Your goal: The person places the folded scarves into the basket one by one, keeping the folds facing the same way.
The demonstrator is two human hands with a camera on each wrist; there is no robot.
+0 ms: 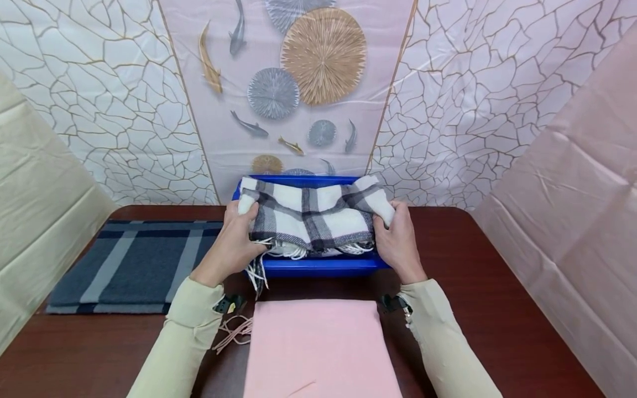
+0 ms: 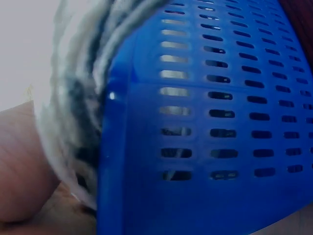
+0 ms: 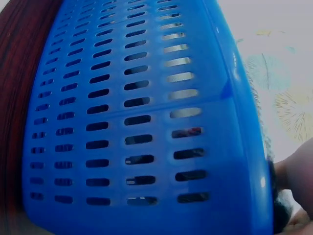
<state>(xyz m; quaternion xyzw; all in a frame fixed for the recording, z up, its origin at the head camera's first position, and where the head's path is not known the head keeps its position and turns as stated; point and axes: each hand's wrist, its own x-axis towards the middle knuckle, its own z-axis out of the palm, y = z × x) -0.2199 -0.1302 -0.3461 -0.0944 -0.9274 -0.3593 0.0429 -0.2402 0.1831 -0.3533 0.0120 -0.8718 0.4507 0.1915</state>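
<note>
A folded white scarf with grey and black checks [image 1: 313,215] lies over a blue slotted plastic basket [image 1: 318,266] at the middle of the table. My left hand [image 1: 234,240] grips the scarf's left end and my right hand [image 1: 395,237] grips its right end. White fringe hangs over the basket's front rim. In the left wrist view the basket's slotted wall [image 2: 220,127] fills the frame with the scarf's edge [image 2: 73,112] beside it. The right wrist view shows the basket wall [image 3: 142,122] close up and a bit of my right hand [image 3: 298,171].
A folded pink cloth [image 1: 318,345] lies in front of the basket, its fringe [image 1: 234,331] trailing left. A dark blue striped scarf [image 1: 134,265] lies flat at the left. The brown table [image 1: 497,309] is walled in by patterned and plain sheets.
</note>
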